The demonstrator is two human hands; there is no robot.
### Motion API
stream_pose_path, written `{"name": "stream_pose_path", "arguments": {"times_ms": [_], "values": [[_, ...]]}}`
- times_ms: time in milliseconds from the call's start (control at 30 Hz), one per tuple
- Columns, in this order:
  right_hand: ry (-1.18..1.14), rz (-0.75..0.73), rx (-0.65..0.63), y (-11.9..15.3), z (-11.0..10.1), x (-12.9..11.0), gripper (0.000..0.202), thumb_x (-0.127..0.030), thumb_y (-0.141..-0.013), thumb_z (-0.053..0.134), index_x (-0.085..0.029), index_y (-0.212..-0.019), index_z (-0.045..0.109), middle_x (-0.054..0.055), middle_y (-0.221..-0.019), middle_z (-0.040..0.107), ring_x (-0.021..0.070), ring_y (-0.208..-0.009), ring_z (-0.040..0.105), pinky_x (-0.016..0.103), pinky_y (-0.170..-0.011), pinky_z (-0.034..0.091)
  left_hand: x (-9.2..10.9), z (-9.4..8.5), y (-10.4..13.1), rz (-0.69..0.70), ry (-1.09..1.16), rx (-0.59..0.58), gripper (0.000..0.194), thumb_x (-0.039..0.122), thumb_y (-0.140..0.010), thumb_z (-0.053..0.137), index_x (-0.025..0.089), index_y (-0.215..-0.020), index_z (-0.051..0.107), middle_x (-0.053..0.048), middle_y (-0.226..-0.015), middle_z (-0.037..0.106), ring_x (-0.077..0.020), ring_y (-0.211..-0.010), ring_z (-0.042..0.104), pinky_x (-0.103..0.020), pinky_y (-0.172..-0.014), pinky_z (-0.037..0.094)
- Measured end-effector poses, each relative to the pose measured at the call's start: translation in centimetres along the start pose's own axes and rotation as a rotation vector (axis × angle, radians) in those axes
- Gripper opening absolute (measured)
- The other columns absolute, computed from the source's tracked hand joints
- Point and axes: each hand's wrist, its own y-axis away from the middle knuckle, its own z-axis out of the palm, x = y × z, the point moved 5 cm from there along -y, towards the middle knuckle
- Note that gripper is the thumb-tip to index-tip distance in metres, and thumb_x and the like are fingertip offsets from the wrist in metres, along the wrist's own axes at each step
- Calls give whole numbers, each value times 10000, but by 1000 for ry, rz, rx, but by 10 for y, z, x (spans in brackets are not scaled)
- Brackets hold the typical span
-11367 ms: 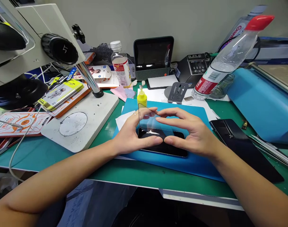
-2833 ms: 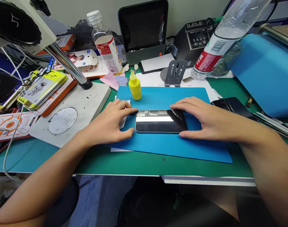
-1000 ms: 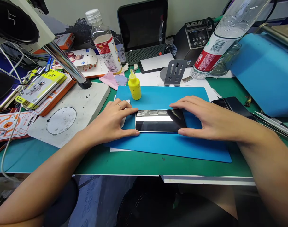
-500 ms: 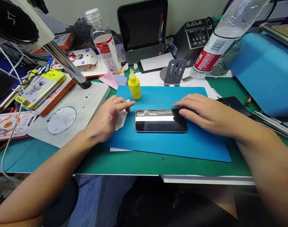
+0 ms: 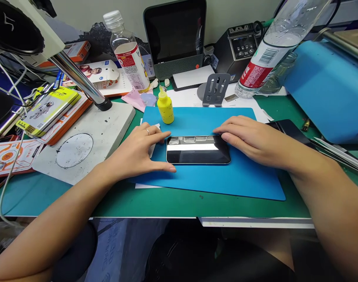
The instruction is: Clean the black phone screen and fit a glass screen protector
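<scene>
A black smartphone point(image 5: 198, 154) lies face up on the blue mat point(image 5: 220, 178), its glossy screen reflecting a bright strip. At its left end my left hand point(image 5: 140, 150) is open, thumb stretched along the near edge and fingers by the far corner. My right hand point(image 5: 248, 137) rests with extended fingers at the phone's far right corner; its fingertips touch or nearly touch the edge. Behind my left fingers stands a small yellow bottle point(image 5: 166, 107). White paper point(image 5: 152, 149) is partly hidden under my left hand.
A grey phone stand point(image 5: 216, 90), a tilted water bottle point(image 5: 262, 62) and another bottle point(image 5: 130, 58) stand at the back. To the left are a lamp base point(image 5: 108, 137) and stacked boxes point(image 5: 49, 109). A dark tablet display point(image 5: 175, 31) leans by the wall.
My left hand has opened out, its thumb swinging away from the fingers to the phone's near left corner. My right hand and the phone stay in place; the view has shifted slightly.
</scene>
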Motion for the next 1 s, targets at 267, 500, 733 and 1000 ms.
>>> {"name": "stream_pose_path", "arguments": {"times_ms": [267, 500, 733, 1000], "values": [[-15, 48, -31, 2, 2, 1, 553, -531, -1041, 334, -195, -1286, 698, 147, -1170, 678, 332, -1101, 604, 478, -925, 484, -1, 6, -4, -35, -8, -60, 831, 773, -776, 691, 197, -1374, 648, -102, -1061, 655, -327, -1059, 565, -539, -1031, 445], [-9, 44, -15, 1, 3, 2, 528, -529, -1039, 361, -211, -1289, 701, 143, -1174, 684, 331, -1103, 609, 476, -928, 485, 0, 7, -5, -45, -21, -67, 758, 738, -820, 666, 213, -1367, 652, -96, -1059, 651, -328, -1064, 560, -525, -1015, 455], [47, -49, -83, 8, 5, -8, 923, -741, -765, 705, -228, -1509, 515, 174, -1345, 634, 411, -1194, 582, 532, -917, 515, 6, 5, -5, -19, -39, -60, 654, 674, -858, 656, 198, -1307, 665, -103, -1086, 661, -316, -1058, 565, -486, -975, 467], [81, -71, -198, -8, -2, -16, 850, -704, -793, 688, -248, -1492, 528, 160, -1281, 662, 394, -1124, 622, 522, -851, 542, 9, 5, -9, -12, -52, -46, 640, 634, -819, 705, 173, -1261, 681, -108, -1088, 687, -322, -1061, 576, -458, -908, 463]]}}
